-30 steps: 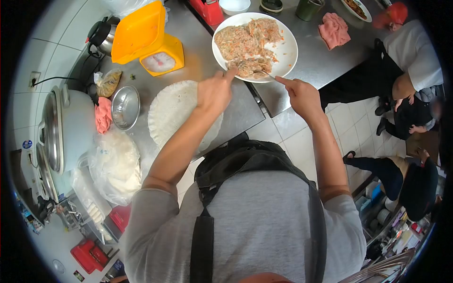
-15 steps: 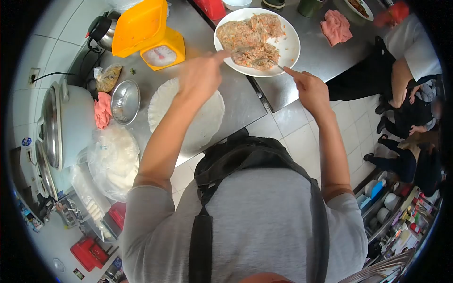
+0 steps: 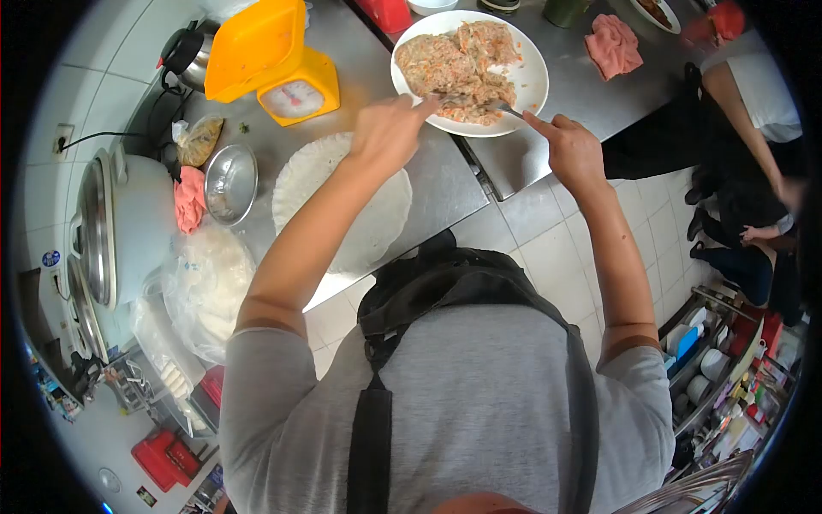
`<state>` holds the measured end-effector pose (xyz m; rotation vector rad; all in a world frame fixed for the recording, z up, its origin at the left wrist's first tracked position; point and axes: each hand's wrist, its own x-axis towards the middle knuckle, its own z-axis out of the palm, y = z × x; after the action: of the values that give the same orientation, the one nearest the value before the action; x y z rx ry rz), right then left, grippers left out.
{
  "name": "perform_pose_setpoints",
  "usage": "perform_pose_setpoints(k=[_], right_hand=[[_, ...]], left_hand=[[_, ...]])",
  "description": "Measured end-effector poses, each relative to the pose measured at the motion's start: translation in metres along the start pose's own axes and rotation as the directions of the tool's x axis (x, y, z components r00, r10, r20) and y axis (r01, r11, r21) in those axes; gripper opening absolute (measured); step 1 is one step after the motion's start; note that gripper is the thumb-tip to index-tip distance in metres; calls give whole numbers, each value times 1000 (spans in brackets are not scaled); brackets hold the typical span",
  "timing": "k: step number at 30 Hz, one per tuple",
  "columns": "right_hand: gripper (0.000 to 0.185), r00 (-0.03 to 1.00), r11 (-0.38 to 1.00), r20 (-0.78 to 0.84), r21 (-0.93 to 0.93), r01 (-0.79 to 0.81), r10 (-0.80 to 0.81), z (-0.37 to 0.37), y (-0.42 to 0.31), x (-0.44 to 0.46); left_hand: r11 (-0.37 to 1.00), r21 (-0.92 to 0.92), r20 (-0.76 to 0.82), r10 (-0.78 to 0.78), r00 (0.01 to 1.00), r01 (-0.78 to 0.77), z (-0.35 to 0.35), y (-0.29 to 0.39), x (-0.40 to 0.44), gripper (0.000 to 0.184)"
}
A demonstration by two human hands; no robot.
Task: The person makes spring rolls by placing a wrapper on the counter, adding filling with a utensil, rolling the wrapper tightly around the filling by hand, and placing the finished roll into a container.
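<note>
A white plate (image 3: 538, 81) holds a ground-meat mixture (image 3: 462, 60) flecked with orange bits. My left hand (image 3: 387, 135) is closed on a metal fork (image 3: 443, 98) at the plate's near left edge. From the right, my right hand (image 3: 572, 156) grips the handle of another fork (image 3: 505, 108), index finger stretched along it. Both fork heads touch the near part of the mixture, and their tines are partly buried. Below my left forearm a round, flat white dough sheet (image 3: 372, 214) lies on the steel table.
A yellow scale (image 3: 300, 94), a metal bowl (image 3: 231, 184), a bagged dough stack (image 3: 210, 291) and a large pot (image 3: 141, 223) stand left. Pink cloths (image 3: 613, 47) lie about. A co-worker (image 3: 753, 94) is at the right. The steel table (image 3: 445, 188) has a seam beside the plate.
My left hand has moved slightly right and down, bringing its fork against the mixture. The right fork has shifted a little right. At the right, the co-worker's arm has swung lower.
</note>
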<state>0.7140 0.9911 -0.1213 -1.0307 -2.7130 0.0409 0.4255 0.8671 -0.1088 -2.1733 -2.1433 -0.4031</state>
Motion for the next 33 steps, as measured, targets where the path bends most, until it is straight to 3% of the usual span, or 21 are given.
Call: perform_pose_setpoints(k=[3,5,7,9,11,13,15,17,20,23,26,28,29,31,32,33], right_hand=[[61,995,995,60,-58,-80,83,-11,7,-6],[61,987,990,100,41,-133,128,-20,9,-2],[61,990,988,57,82,-131,126,-16,-2,4],[59,999,999,-37,42,4,-2,-4,-8,13],[52,1000,999,-17,-40,3,-3,6,-3,13],[52,985,989,97,26,-148,145,0,5,11],[52,985,982,101,110,-152,141,-12,5,6],[52,966,851,249,492,-186,68,-24,1,3],[54,974,910,223,397,-117,28,-4,-18,3],[55,973,933,219,332,-138,66,1,-18,3],[53,975,928,214,350,-125,50,-11,-11,-1],[51,883,760,436,511,-402,175,-13,-7,-3],[51,882,760,438,510,-404,175,-12,-10,-3],[46,923,820,348,473,-323,163,-5,-17,0],[46,924,819,346,473,-324,165,-3,-16,2],[48,914,796,369,494,-349,171,-2,-14,3]], left_hand=[[1000,-6,69,-24,997,25,-12,-12,-5,42],[998,8,97,-57,994,56,-20,-13,1,42],[997,-48,-40,-68,997,66,-19,-10,10,42],[998,22,14,-62,998,61,-5,-4,11,40],[993,101,63,-63,996,56,-1,-9,7,38],[994,-15,114,-106,988,108,-10,-19,-3,38],[987,-71,47,-142,989,145,-22,-25,-7,37],[976,-129,-20,-181,983,177,-18,-27,-9,36],[990,17,46,-144,989,143,5,-22,-15,34],[985,-93,89,-135,987,143,-1,-15,-12,35],[951,-199,96,-222,970,237,-8,-36,-6,42],[976,-158,49,-146,988,152,-5,-41,-3,39],[975,-159,50,-146,988,153,-3,-38,-4,39],[967,-137,241,-179,954,216,-5,-21,-2,33],[967,-136,240,-177,954,213,-5,-20,-1,33],[933,-247,263,-197,944,263,-5,-19,-1,30]])
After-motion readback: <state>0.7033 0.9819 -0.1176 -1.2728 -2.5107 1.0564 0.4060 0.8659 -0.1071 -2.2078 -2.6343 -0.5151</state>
